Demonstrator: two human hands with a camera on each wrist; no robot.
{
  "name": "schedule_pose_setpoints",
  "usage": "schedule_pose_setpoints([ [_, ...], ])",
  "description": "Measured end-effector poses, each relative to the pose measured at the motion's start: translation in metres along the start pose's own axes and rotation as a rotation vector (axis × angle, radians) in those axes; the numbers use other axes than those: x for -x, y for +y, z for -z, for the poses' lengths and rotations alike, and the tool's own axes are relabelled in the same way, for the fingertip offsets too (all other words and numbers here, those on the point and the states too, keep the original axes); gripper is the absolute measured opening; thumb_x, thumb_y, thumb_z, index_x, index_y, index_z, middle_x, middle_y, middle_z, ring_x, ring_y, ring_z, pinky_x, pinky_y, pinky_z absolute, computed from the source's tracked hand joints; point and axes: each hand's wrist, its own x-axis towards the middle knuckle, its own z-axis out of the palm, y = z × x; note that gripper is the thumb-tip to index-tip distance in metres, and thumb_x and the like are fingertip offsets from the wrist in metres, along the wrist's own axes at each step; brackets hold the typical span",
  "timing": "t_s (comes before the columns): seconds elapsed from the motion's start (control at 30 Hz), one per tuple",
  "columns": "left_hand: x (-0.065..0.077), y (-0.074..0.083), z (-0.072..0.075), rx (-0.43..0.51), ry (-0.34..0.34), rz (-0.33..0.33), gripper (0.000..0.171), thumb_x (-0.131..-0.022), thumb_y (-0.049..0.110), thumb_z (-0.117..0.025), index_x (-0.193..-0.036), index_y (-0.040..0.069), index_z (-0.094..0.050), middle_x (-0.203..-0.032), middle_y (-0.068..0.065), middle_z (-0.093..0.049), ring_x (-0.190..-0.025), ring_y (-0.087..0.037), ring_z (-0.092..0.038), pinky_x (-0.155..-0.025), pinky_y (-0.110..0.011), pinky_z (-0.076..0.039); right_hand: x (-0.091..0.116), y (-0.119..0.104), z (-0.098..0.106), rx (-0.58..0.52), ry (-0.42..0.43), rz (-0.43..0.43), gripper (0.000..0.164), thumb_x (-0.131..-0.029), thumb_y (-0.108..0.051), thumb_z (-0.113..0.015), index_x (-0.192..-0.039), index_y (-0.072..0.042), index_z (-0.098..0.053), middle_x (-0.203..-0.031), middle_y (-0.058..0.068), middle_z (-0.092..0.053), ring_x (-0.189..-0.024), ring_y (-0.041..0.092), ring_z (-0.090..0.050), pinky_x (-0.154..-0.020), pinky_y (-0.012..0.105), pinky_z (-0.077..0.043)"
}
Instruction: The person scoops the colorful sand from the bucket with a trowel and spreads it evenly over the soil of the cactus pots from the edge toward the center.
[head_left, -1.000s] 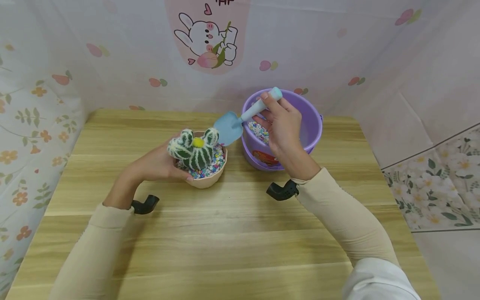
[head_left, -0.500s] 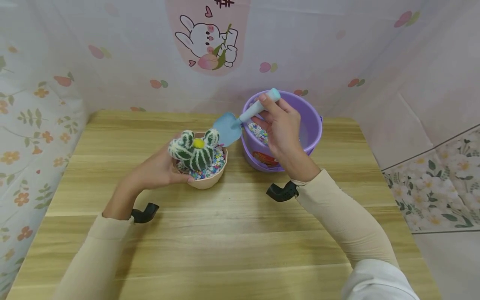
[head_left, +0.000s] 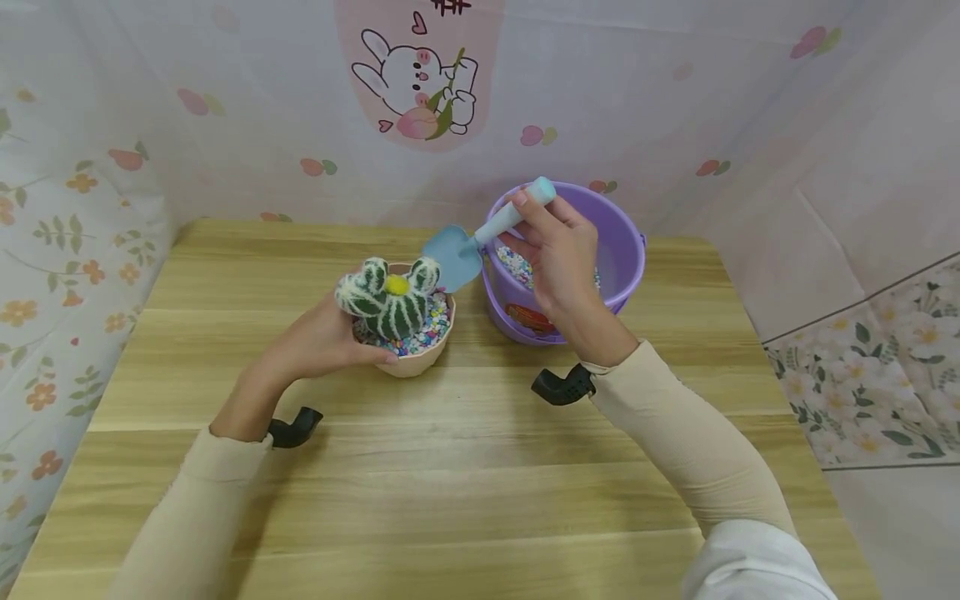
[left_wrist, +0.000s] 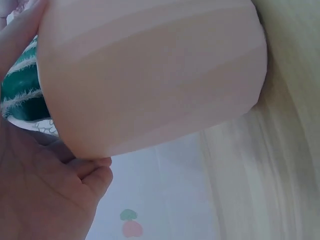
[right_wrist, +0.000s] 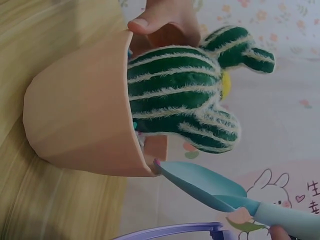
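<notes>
A toy cactus (head_left: 401,318) with white fuzzy ridges and a yellow tuft stands in a peach flowerpot (head_left: 414,365), amid multicoloured pebbles (head_left: 437,321). My left hand (head_left: 318,337) grips the pot's left rim, thumb at the front; its other fingers are mostly hidden behind in the head view. Between thumb and fingers my right hand (head_left: 562,254) holds the pale blue handle of a toy shovel (head_left: 453,258). The tilted blade meets the pot's rim in the right wrist view (right_wrist: 200,185), where a small pink pebble sits at its tip.
Right of the pot, a purple bucket (head_left: 626,250) holds more coloured pebbles (head_left: 516,265) under my right hand. Both stand on a wooden table (head_left: 450,475), with a patterned cloth (head_left: 270,100) hanging behind.
My right hand and the shovel have shifted slightly left, the blade staying at the pot's rim. The left wrist has dropped a little toward me, still gripping the pot.
</notes>
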Motion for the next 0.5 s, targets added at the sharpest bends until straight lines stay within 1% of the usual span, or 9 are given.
schedule_pose_setpoints([
  [0.03, -0.001, 0.004, 0.002, 0.006, -0.014, -0.007, 0.099, -0.067, 0.019, -0.091, -0.147, 0.016, -0.033, -0.143, -0.002, -0.045, -0.129, -0.019, -0.045, -0.108, -0.044, -0.035, 0.000, 0.000, 0.000, 0.002, -0.007, 0.003, 0.020, -0.086, -0.009, -0.074, -0.101, 0.003, -0.068, -0.095, 0.016, -0.069, -0.092, 0.031, -0.070, -0.086, 0.045, -0.056],
  [0.07, -0.002, 0.008, 0.005, 0.010, -0.029, -0.008, 0.097, -0.067, 0.017, -0.091, -0.147, 0.016, -0.035, -0.143, -0.002, -0.045, -0.129, -0.018, -0.045, -0.108, -0.040, -0.035, -0.001, 0.000, 0.000, 0.004, -0.014, 0.006, 0.018, -0.086, -0.009, -0.074, -0.099, 0.002, -0.068, -0.096, 0.017, -0.069, -0.093, 0.032, -0.070, -0.085, 0.044, -0.056],
  [0.1, -0.003, 0.008, 0.006, 0.017, -0.043, -0.018, 0.096, -0.068, 0.017, -0.091, -0.147, 0.017, -0.036, -0.143, 0.000, -0.046, -0.128, -0.017, -0.046, -0.108, -0.037, -0.035, -0.001, 0.000, 0.001, 0.006, -0.018, 0.008, 0.015, -0.087, -0.009, -0.073, -0.097, 0.001, -0.069, -0.096, 0.017, -0.069, -0.094, 0.032, -0.070, -0.085, 0.043, -0.056],
  [0.2, -0.008, 0.001, 0.012, 0.026, -0.095, -0.024, 0.094, -0.069, 0.018, -0.090, -0.147, 0.019, -0.037, -0.142, 0.001, -0.048, -0.128, -0.015, -0.047, -0.106, -0.033, -0.037, -0.003, 0.001, 0.001, 0.003, -0.022, 0.009, 0.013, -0.087, -0.008, -0.073, -0.095, 0.000, -0.069, -0.094, 0.016, -0.070, -0.093, 0.032, -0.069, -0.084, 0.042, -0.057],
  [0.27, -0.011, -0.010, 0.014, 0.031, -0.114, -0.018, 0.092, -0.069, 0.022, -0.090, -0.144, 0.020, -0.039, -0.139, 0.003, -0.051, -0.125, -0.013, -0.049, -0.105, -0.031, -0.039, -0.003, 0.000, 0.001, -0.004, -0.023, 0.003, 0.014, -0.087, -0.008, -0.073, -0.096, 0.001, -0.069, -0.093, 0.015, -0.070, -0.091, 0.031, -0.070, -0.083, 0.042, -0.057],
  [0.3, -0.012, -0.016, 0.014, 0.036, -0.121, -0.019, 0.092, -0.069, 0.023, -0.090, -0.145, 0.021, -0.038, -0.139, 0.003, -0.052, -0.125, -0.014, -0.050, -0.105, -0.034, -0.039, -0.003, 0.000, 0.001, -0.008, -0.025, -0.002, 0.015, -0.087, -0.008, -0.073, -0.097, 0.002, -0.068, -0.093, 0.016, -0.070, -0.090, 0.030, -0.070, -0.084, 0.043, -0.057],
  [0.33, -0.013, -0.018, 0.015, 0.036, -0.127, -0.003, 0.091, -0.069, 0.022, -0.090, -0.144, 0.020, -0.038, -0.138, 0.001, -0.052, -0.125, -0.015, -0.050, -0.105, -0.037, -0.040, -0.003, 0.000, 0.001, -0.013, -0.026, -0.007, 0.017, -0.087, -0.008, -0.073, -0.098, 0.003, -0.068, -0.093, 0.016, -0.070, -0.089, 0.029, -0.070, -0.084, 0.043, -0.056],
  [0.4, -0.012, -0.019, 0.015, 0.040, -0.129, 0.020, 0.089, -0.070, 0.021, -0.089, -0.143, 0.017, -0.039, -0.136, -0.001, -0.053, -0.124, -0.017, -0.051, -0.104, -0.040, -0.040, -0.003, -0.001, 0.001, -0.026, -0.030, -0.013, 0.018, -0.087, -0.008, -0.073, -0.099, 0.004, -0.067, -0.093, 0.016, -0.069, -0.087, 0.027, -0.070, -0.086, 0.043, -0.056],
  [0.5, -0.011, -0.017, 0.015, 0.055, -0.134, 0.051, 0.088, -0.072, 0.020, -0.088, -0.144, 0.013, -0.036, -0.138, -0.005, -0.050, -0.127, -0.021, -0.049, -0.106, -0.046, -0.039, -0.003, -0.002, 0.002, -0.035, -0.016, -0.017, 0.018, -0.087, -0.009, -0.073, -0.100, 0.004, -0.067, -0.094, 0.015, -0.069, -0.088, 0.028, -0.070, -0.086, 0.044, -0.056],
])
